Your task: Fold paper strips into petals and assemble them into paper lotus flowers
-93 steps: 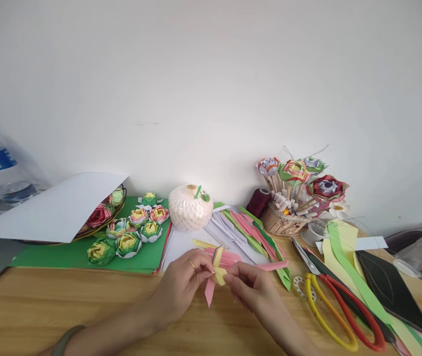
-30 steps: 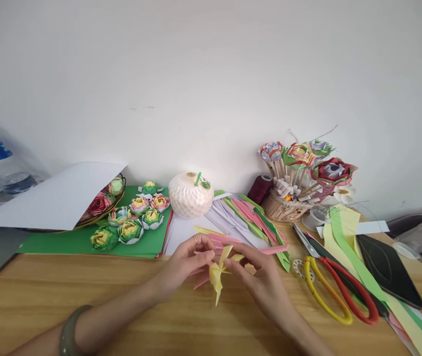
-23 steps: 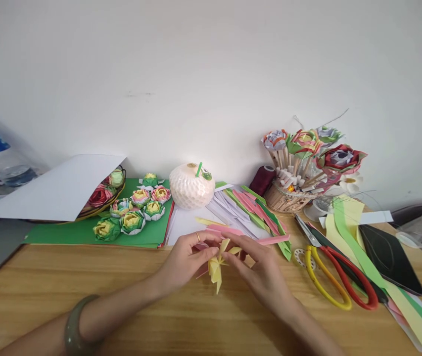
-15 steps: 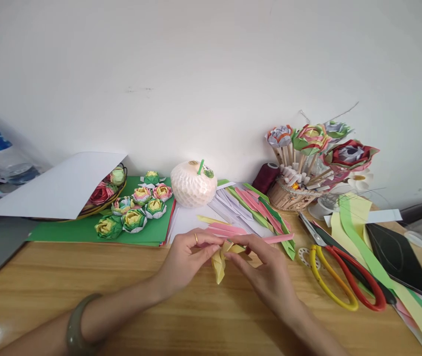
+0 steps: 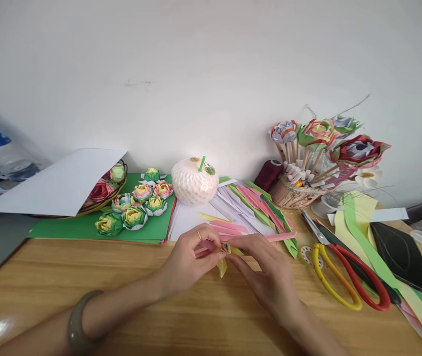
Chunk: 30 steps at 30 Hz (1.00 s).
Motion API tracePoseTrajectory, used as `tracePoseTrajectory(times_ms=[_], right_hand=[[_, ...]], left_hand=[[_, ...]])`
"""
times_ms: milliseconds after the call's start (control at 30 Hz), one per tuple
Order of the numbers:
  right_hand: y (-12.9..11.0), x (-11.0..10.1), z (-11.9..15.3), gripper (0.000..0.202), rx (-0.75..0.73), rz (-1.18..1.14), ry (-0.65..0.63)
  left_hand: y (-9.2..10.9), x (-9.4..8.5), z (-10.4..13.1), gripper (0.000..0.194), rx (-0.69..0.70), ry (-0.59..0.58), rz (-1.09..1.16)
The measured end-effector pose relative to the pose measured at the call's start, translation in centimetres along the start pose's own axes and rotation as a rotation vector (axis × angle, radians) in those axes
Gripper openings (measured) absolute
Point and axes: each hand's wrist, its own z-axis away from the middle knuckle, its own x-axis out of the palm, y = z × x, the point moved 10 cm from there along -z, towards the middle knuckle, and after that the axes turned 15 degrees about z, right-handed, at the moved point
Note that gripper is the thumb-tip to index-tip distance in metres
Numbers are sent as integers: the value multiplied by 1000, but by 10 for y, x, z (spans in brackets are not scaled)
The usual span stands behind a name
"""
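Above the table's near part, a small folded yellow paper piece (image 5: 222, 268) is pinched between both hands. My left hand (image 5: 193, 259), with a ring and a bangle on that arm, grips its left side between thumb and fingers. On the right side, my right hand (image 5: 266, 264) pinches the same piece with thumb and index finger. Multicoloured layered edges show at the pinch, and the fingers hide much of the piece. Pink shows through the gap in my left hand. Behind the hands lie folded pink strips (image 5: 229, 226) and pale lilac strips (image 5: 235, 207).
Scissors (image 5: 348, 272) lie at right beside a black tablet-like panel (image 5: 405, 257) and paper strips (image 5: 368, 247). Further back stand a basket of paper flowers (image 5: 296, 193), a thread spool (image 5: 269, 174) and a white round lamp-like object (image 5: 195, 183). Several paper flowers (image 5: 134, 217) sit left on green paper (image 5: 66, 231).
The yellow piece has turned in my fingers, so less of it hangs below and layered edges now show. Both hands keep their pinch. The view has shifted slightly.
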Motion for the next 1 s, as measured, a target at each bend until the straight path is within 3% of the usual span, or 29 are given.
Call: tracePoseTrajectory(times_ms=[200, 600, 1000], right_hand=[[1, 5, 3, 18, -15, 21, -27], [-9, -3, 4, 18, -80, 143, 58], [-13, -8, 6, 21, -122, 175, 111]], left_hand=[[7, 8, 0, 7, 77, -85, -76], [16, 4, 4, 13, 180, -18, -182], [20, 4, 8, 14, 250, -12, -145]])
